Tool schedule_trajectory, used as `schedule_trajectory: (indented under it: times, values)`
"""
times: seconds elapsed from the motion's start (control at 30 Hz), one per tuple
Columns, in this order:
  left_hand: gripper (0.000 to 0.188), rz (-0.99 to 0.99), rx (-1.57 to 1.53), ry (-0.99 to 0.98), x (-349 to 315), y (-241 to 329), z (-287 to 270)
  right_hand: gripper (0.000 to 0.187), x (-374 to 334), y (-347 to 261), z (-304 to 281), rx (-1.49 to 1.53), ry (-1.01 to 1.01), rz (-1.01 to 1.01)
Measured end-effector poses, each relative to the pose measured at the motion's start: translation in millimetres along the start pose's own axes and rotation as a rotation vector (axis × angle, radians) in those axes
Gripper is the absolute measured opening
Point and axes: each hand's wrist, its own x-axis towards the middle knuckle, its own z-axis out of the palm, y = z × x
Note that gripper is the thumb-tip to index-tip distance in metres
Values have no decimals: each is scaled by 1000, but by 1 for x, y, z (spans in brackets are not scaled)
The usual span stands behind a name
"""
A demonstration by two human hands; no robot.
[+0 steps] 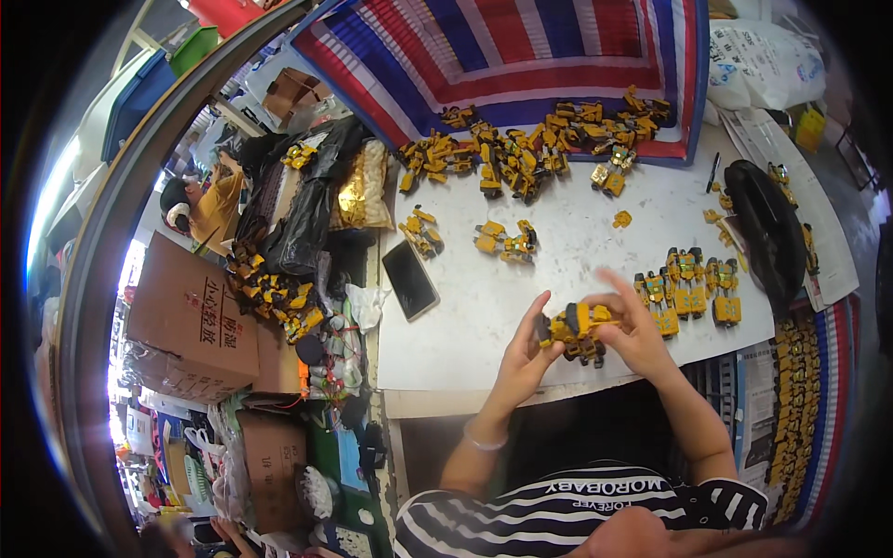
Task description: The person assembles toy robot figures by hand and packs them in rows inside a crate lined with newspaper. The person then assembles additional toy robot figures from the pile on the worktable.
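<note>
Holding yellow toy (577, 324), both grips (524, 357) (642, 342)

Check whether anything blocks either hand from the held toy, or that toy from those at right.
Neither is blocked: left hand and right hand touch the yellow toy; only the right hand separates it from the toy group.

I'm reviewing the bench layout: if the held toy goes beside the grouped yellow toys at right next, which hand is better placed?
Probably the right hand: it is nearer the grouped yellow toys, on their side. The left hand is farther off, across the held toy, which both hands touch.
</note>
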Motion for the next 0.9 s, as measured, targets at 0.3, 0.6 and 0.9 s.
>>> schedule_trajectory:
  times: [0.3,0.6,0.9]
  values:
    - [64,73,-471,271,0,-36,47,33,-4,6,17,-1109,145,-798]
    - [42,97,-128,128,3,-12,25,46,-9,-18,3,-385,-64,12]
    - [36,115,297,108,-5,-30,29,42,-19,8,8,9,70,4]
